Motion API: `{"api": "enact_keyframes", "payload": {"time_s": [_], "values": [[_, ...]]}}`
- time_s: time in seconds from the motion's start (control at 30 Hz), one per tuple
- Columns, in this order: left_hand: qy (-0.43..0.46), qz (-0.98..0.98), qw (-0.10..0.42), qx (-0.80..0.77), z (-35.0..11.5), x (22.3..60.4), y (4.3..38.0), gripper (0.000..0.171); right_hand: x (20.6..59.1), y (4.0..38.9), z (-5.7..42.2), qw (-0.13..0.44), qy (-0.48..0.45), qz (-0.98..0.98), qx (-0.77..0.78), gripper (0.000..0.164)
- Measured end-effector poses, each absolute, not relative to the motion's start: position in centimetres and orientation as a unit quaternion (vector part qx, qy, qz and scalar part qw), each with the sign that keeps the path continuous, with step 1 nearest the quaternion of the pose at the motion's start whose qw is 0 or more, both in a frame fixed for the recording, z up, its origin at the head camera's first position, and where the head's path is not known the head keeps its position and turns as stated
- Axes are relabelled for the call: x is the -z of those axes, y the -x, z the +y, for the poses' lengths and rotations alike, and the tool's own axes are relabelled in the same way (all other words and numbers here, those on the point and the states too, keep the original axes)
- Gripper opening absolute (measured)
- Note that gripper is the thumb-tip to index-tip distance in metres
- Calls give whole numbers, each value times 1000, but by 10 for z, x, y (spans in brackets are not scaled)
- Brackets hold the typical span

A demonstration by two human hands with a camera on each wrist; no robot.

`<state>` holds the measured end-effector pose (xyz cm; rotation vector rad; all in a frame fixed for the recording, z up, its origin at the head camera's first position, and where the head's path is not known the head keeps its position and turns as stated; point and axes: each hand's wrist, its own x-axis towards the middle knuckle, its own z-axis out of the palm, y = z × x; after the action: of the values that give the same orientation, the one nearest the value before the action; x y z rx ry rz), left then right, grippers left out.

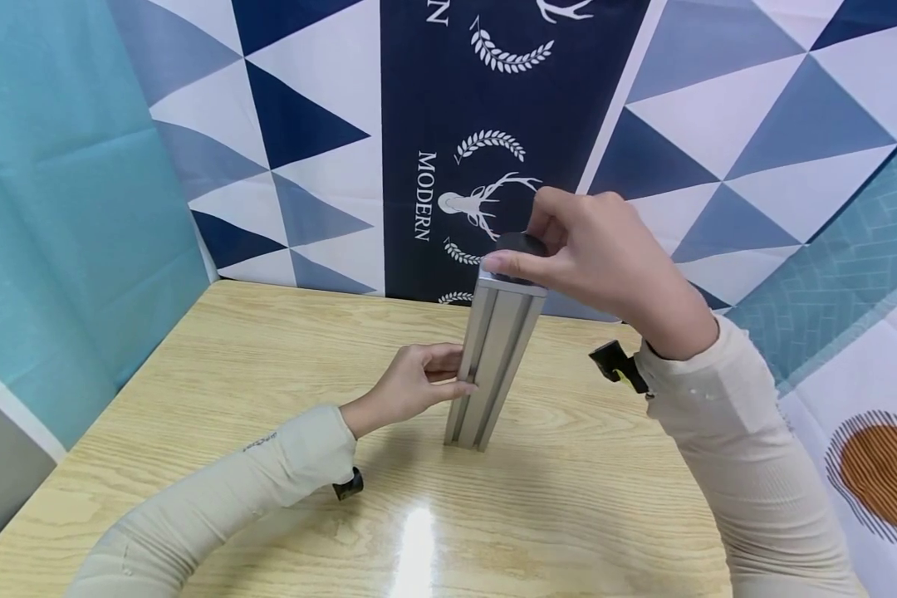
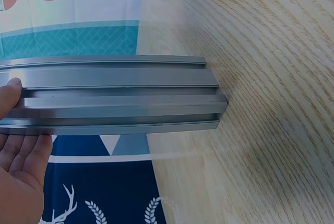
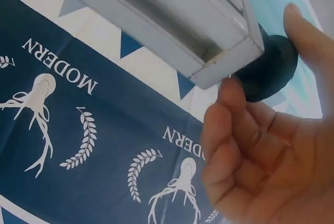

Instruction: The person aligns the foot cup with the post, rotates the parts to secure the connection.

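A long silver aluminium profile (image 1: pixel 493 365) with grooves down its sides is held nearly upright, tilted slightly, over the wooden table. Whether its lower end touches the wood I cannot tell. My left hand (image 1: pixel 411 386) grips it around the middle, thumb on one face and fingers on another. On top of the profile sits a black round foot or knob (image 3: pixel 269 70). Thumb and curled fingers of my right hand (image 1: pixel 605 249) pinch this black piece from both sides, close to the end plate. In the left wrist view, the profile's lower end (image 2: pixel 214 104) shows plainly.
The wooden table (image 1: pixel 269 357) spreads out around the profile. Behind it hangs a patterned cloth (image 1: pixel 306 149) with triangles and deer heads, and a teal cloth (image 1: pixel 60 208) hangs on the left. Small black devices, one of them the right wrist's camera (image 1: pixel 615 363), sit under the sleeves.
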<state>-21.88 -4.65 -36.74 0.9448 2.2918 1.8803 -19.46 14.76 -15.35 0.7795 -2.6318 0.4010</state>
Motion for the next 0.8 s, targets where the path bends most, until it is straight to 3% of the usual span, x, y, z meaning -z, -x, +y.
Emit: {"api": "enact_keyframes", "payload": {"time_s": [0.07,0.2,0.3,0.4,0.5,0.6,0.8], "values": [[-303,737,15,-604,-47,367,218,44,153,193,147,173,-267,-937,-142,48],[-303,739,16,-601,-47,367,218,44,144,190,156,84,-284,-944,-146,52],[-299,741,17,-600,-47,367,217,45,136,193,166,15,-350,-925,-149,51],[-298,742,16,-600,-47,367,217,45,135,198,172,-14,-428,-894,-134,48],[-295,742,17,-601,-47,367,217,45,138,202,171,15,-460,-879,-122,43],[-299,740,19,-603,-47,367,217,45,142,199,162,85,-393,-906,-130,34],[-309,735,13,-603,-46,369,219,44,152,187,142,180,-237,-943,-149,55]]}}
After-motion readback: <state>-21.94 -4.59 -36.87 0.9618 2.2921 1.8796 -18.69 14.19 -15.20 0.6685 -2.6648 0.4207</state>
